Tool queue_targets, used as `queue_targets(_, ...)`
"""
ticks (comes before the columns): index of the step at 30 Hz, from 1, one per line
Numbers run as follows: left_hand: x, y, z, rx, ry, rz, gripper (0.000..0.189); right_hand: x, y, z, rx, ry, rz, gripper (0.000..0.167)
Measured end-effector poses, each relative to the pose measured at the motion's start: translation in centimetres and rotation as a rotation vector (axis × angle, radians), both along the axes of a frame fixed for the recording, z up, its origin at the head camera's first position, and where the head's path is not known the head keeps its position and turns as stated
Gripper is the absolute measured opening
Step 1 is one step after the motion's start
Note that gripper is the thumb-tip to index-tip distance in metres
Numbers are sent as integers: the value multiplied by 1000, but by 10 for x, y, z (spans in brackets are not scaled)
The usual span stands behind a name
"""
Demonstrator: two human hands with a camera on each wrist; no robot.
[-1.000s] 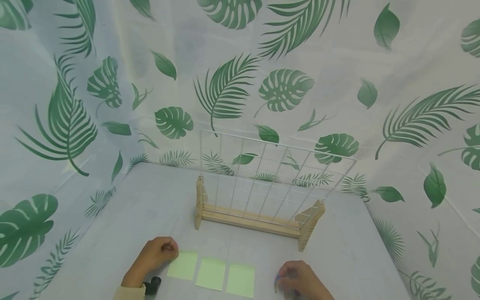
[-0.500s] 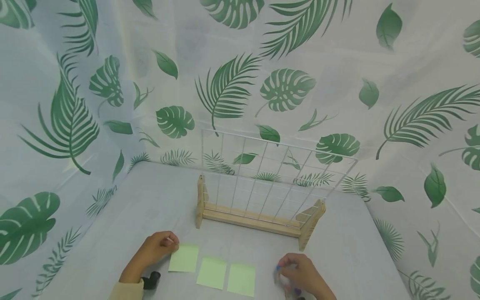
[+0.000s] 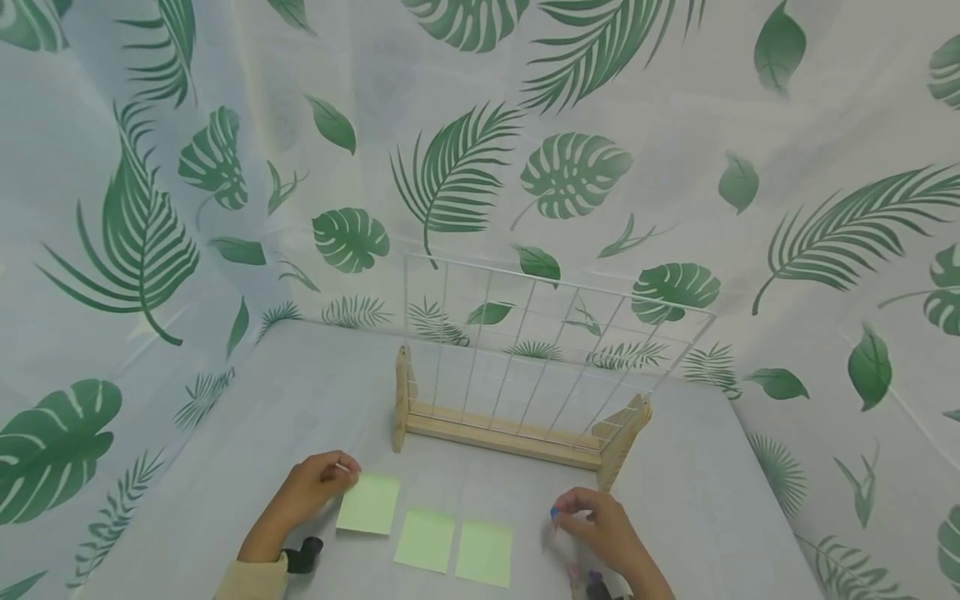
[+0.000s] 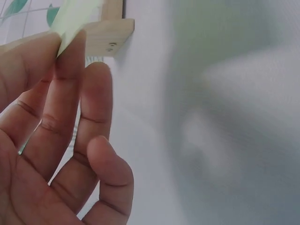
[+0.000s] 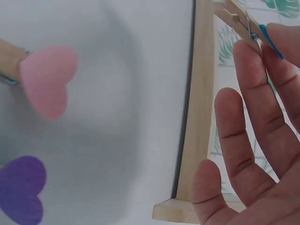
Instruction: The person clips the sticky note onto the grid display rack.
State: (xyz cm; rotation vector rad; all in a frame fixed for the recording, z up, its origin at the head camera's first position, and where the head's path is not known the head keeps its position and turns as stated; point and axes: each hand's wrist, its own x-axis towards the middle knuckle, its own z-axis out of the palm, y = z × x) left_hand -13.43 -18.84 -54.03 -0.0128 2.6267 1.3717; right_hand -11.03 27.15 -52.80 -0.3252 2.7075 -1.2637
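Note:
My left hand (image 3: 309, 493) pinches a pale green sticky note (image 3: 370, 505) at its upper left corner. In the left wrist view the thumb and index finger hold the note (image 4: 75, 18) by its edge. Over on the right, my right hand (image 3: 606, 527) pinches a wooden clothespin (image 5: 241, 23) with a blue decoration (image 5: 270, 41) on it. Its other fingers extend loosely. Two more green sticky notes (image 3: 425, 540) lie side by side on the table, right of the held one.
Behind the hands stands a white wire grid (image 3: 517, 358) in a wooden base (image 3: 502, 446). Near the right hand lie clothespins with a pink heart (image 5: 49, 79) and a purple heart (image 5: 22, 190). Leaf-printed sheeting (image 3: 465, 75) surrounds the white table (image 3: 322, 392).
The left hand has moved forward, lifting and shifting the note away from the other two. The right hand has moved forward with the clothespin, leaving the purple-heart clothespin more in view.

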Motion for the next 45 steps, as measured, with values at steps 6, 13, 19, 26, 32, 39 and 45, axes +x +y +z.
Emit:
queue_targets(6,0,4,3,2,31,24,9,-2,-2,5,-20,67,-14,9)
queue_targets(13,1,9,8,35,55,36,9,-6,-2,8,-33,129,19,19)
queue_targets(19,3,11,9,43,63,44,8,-8,-4,11,-49,183,49,15)
queue_targets(26,4,11,8,49,78,34,7,-11,-9,16,-73,181,21,13)
queue_targets(32,4,11,9,58,82,30,7,-10,-14,22,-78,181,-9,13)
queue_targets(39,4,14,15,68,93,41,8,-13,-17,30,-81,275,-5,12)
queue_targets(45,1,15,21,110,112,50,10,-18,-22,39,-79,341,1,12)
